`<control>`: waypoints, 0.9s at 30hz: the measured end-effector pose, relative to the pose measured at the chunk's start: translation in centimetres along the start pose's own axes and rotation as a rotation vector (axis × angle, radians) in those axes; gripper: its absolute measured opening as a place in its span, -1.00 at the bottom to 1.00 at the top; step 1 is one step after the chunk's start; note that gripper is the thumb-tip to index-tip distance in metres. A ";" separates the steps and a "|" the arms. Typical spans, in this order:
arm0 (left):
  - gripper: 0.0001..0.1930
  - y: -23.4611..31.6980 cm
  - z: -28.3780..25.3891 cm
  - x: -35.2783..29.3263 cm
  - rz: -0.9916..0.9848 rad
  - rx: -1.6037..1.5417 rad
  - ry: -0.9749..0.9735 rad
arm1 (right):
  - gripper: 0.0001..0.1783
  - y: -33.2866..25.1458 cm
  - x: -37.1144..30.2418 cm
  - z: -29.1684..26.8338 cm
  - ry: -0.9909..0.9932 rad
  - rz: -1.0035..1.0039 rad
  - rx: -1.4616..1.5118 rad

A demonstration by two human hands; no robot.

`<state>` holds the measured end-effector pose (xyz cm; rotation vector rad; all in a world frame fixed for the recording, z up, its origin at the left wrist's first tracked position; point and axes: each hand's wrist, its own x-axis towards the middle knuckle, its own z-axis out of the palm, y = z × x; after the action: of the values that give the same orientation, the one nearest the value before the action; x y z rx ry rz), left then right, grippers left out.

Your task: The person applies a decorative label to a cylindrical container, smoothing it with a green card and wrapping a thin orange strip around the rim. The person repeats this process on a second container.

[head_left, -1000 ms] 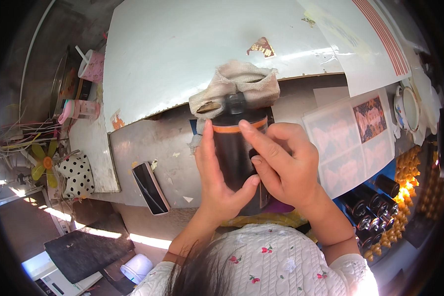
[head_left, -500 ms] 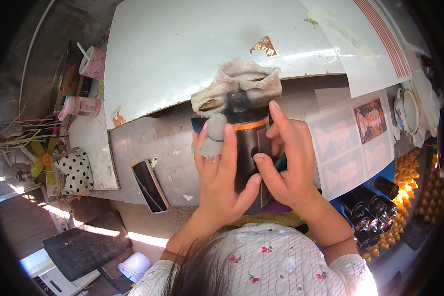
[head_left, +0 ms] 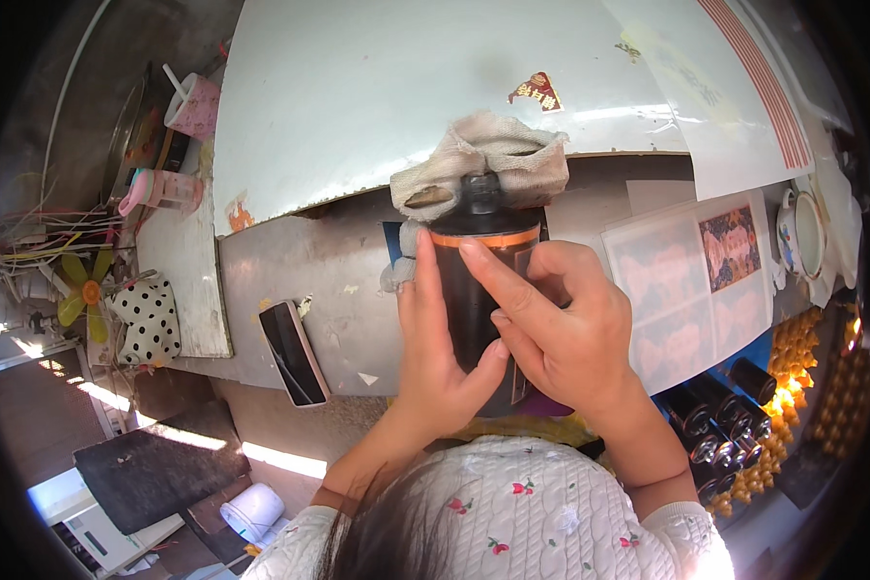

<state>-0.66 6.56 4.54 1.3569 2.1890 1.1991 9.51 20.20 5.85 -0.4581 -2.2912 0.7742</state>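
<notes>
A black cylinder [head_left: 471, 295] with an orange band lies between my hands, its narrow dark neck pointing away from me. My left hand [head_left: 433, 362] cups its left side, thumb across the front. A grey, tied cloth pad [head_left: 406, 253] shows beside the left fingers and is partly hidden by them. My right hand [head_left: 575, 338] is on the cylinder's right side. Its index fingertip presses just below the orange band, and the other fingers are bent against the side. A thin dark panel [head_left: 520, 372] shows along the cylinder's right side. Beyond the neck is a stained, bunched cloth [head_left: 498, 150].
A phone [head_left: 293, 353] lies left of my hands. Translucent printed sheets [head_left: 667, 333] lie to the right, near a white enamel bowl [head_left: 800, 232]. Several black cylinders [head_left: 715, 411] lie at lower right beside a gold bumpy tray [head_left: 793, 362]. A raised white board [head_left: 387, 87] is ahead.
My right index finger has moved left and down onto the cylinder below the band. The left fingers have drawn together, and the grey pad has shifted left behind them.
</notes>
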 end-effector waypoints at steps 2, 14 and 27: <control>0.05 -0.1 0.2 0.1 0.013 -0.022 0.022 | -0.35 0.1 0.0 0.6 0.083 -0.013 -0.022; 0.03 0.1 0.2 0.3 0.033 -0.007 0.040 | -0.29 0.5 -0.6 0.5 0.067 -0.029 -0.023; 0.03 -0.3 0.5 0.2 0.037 -0.067 0.061 | -0.23 1.1 -1.0 0.3 0.085 -0.013 0.030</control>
<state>-0.61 6.89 4.08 1.3564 2.1530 1.3316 10.14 20.41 4.46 -0.4534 -2.1985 0.7674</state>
